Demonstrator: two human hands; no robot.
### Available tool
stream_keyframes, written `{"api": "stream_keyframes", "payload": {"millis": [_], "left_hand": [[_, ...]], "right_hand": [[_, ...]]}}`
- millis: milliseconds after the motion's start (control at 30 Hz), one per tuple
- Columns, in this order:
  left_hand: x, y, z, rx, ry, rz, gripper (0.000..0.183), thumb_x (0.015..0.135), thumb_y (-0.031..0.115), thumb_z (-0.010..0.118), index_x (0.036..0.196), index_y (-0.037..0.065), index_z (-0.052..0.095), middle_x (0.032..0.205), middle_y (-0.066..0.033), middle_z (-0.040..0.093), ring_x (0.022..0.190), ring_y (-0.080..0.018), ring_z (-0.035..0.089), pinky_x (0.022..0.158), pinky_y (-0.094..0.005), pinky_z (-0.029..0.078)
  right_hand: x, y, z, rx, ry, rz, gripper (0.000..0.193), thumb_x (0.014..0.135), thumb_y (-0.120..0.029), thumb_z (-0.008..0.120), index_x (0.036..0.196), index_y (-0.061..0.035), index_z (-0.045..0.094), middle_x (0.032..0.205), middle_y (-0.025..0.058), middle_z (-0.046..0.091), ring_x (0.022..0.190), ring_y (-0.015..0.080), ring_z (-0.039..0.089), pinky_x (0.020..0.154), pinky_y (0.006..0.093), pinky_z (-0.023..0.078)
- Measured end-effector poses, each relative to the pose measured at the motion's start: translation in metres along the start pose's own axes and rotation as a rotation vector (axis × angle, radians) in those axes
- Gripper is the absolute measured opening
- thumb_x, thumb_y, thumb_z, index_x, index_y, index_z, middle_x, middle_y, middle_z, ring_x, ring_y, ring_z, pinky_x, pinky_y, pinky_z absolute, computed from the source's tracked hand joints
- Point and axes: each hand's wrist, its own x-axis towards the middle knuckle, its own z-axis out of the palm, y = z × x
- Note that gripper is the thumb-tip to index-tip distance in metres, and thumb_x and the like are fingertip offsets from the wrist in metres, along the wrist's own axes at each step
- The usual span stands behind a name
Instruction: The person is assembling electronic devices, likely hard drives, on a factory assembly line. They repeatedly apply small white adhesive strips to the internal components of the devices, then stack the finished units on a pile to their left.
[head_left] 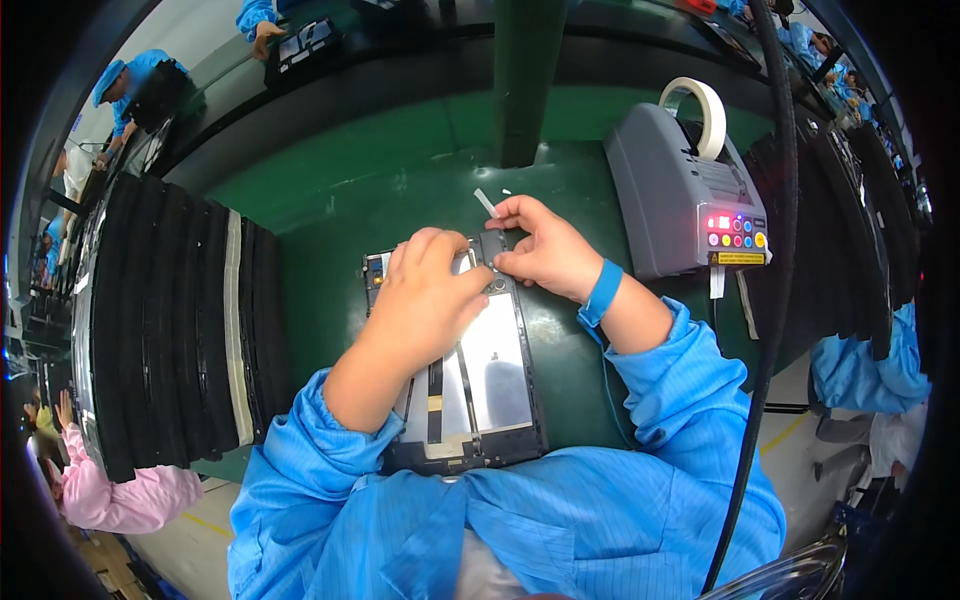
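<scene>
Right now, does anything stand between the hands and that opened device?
Nothing visible: the left hand and right hand are at the far end of the opened device. The tape dispenser stands apart, to the right.

Device (500, 370) on table (575, 390), tape dispenser (648, 195) — right

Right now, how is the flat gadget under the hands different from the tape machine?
The flat gadget is thin and lies down; the tape machine stands taller and chunkier. The gadget looks mostly black and silvery; the machine is gray, with colored buttons and red lights. The left hand and right hand are at the gadget's far end; neither touches the machine. Both things rest on the green table.
</scene>
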Motion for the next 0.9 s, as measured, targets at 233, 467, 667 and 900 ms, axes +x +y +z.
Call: {"api": "stream_keyframes", "payload": {"millis": [233,467,667,900], "left_hand": [[-0.01,0.001,0.0,0.202,0.044,0.02,0.034,0.065,0.025,0.076,0.097,0.017,0.069,0.11,-0.0075,0.054,0.112,-0.0269,0.048,0.088,-0.0439,0.037],[-0.019,0.006,0.003,0.135,0.004,0.03,0.049,0.062,0.028,0.077,0.109,0.02,0.066,0.115,-0.0076,0.053,0.115,-0.0286,0.046,0.087,-0.0464,0.035],[-0.02,0.007,0.003,0.244,0.054,-0.077,0.048,0.064,0.031,0.076,0.11,0.023,0.066,0.113,-0.0126,0.053,0.118,-0.0317,0.044,0.086,-0.0459,0.035],[-0.027,-0.002,0.011,0.096,0.073,-0.117,0.041,0.071,0.03,0.07,0.111,0.022,0.066,0.115,-0.0127,0.05,0.117,-0.0329,0.043,0.088,-0.0475,0.034]], "right_hand": [[0.002,0.006,0.0,-0.083,-0.013,-0.026,0.056,0.068,-0.002,0.07,0.118,-0.0006,0.045,0.115,0.0129,0.053,0.069,0.0103,0.057,0.061,0.0248,0.049],[0.001,-0.001,0.006,-0.039,0.02,0.029,0.056,0.07,0.004,0.065,0.12,-0.0007,0.041,0.119,0.0124,0.049,0.068,0.0084,0.056,0.057,0.0213,0.046],[-0.004,-0.007,0.005,0.033,-0.011,0.06,0.055,0.074,0.005,0.065,0.122,-0.0026,0.039,0.118,0.01,0.049,0.066,0.0064,0.054,0.054,0.0194,0.045],[-0.006,-0.008,-0.017,-0.281,-0.139,-0.305,0.015,0.083,-0.003,0.065,0.096,-0.0038,0.056,0.099,0.0008,0.053,0.068,0.0075,0.052,0.062,0.0222,0.045]]}}
